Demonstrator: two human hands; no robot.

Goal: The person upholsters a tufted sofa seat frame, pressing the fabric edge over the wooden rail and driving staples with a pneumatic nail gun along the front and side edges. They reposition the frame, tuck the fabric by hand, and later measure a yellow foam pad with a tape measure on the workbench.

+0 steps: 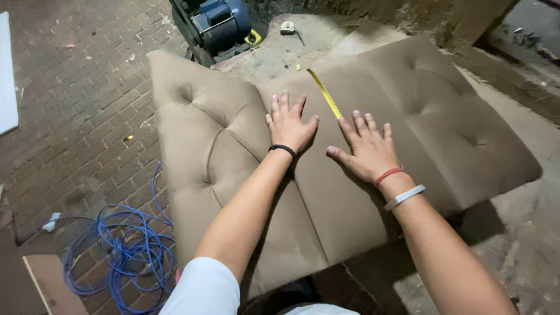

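Observation:
A large brown tufted cushion panel (420,134) lies spread out in front of me, with buttoned dimples and seams. My left hand (289,124) lies flat on it, fingers spread, a black band at the wrist. My right hand (366,150) presses flat beside it, wearing a red cord and a white band. A yellow tape measure strip (324,93) runs across the cushion between and just beyond my fingertips. Neither hand holds anything.
A coil of blue cable (125,251) lies on the brick floor at lower left. A blue motor machine (216,24) stands behind the cushion, with a tape measure case (287,27) near it. A wooden board (49,283) sits at the bottom left corner.

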